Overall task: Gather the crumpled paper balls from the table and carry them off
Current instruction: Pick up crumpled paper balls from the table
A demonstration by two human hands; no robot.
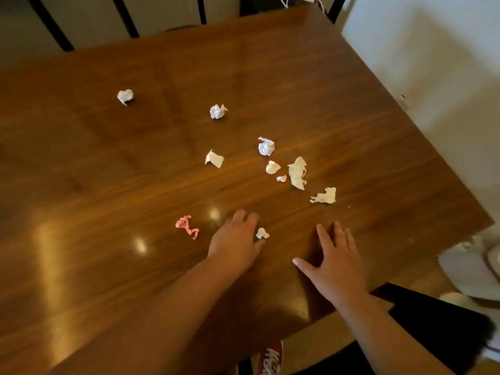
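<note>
Several crumpled white paper balls lie scattered on the brown wooden table (108, 163). The farthest paper ball (125, 96) is at the back left and another paper ball (218, 111) sits near the middle. A flattened scrap (214, 158) and a cluster of paper pieces (297, 172) lie closer to me, with a torn piece (324, 196) to their right. A pink twisted paper (186, 226) lies left of my hands. My left hand (235, 239) has curled fingers and pinches a small paper ball (262, 233) between thumb and forefinger. My right hand (335, 261) hovers flat with fingers spread, holding nothing.
The table's right edge (422, 131) runs diagonally beside a pale floor. Dark chair backs (48, 23) stand behind the far edge. A dark chair seat (433, 315) and a red shoe (270, 358) show below the near edge.
</note>
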